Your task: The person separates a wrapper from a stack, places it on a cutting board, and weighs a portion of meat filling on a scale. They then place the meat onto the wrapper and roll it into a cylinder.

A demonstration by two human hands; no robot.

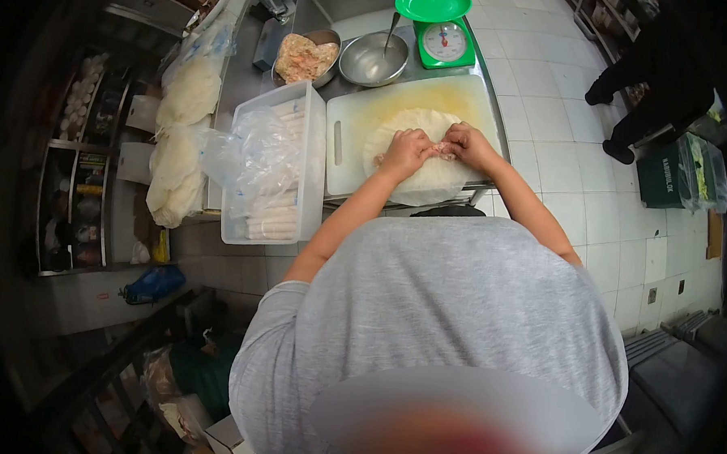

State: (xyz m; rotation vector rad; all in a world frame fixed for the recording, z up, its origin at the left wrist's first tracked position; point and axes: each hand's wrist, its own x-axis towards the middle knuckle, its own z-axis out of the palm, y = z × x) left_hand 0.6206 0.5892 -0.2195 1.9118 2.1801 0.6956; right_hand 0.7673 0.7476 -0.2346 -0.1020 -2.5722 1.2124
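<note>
A thin round pale wrapper (418, 183) lies over the near part of a white cutting board (479, 94). Across it runs a strip of pinkish minced meat filling (442, 152). My left hand (407, 153) has its fingers curled and pressed on the left part of the filling. From the other side, my right hand (464, 144) pinches the right part, close to the left. A little more filling shows left of my left hand. The fingertips are partly hidden in the meat.
Beyond the board stand a metal bowl of minced meat (306, 60), a metal bowl (362, 69) with a spoon (392, 29) and a green scale (444, 44). To the left are a plastic bin (314, 160) of pale rolls (273, 226) and stacked wrappers (180, 162). Another person (658, 77) stands at right.
</note>
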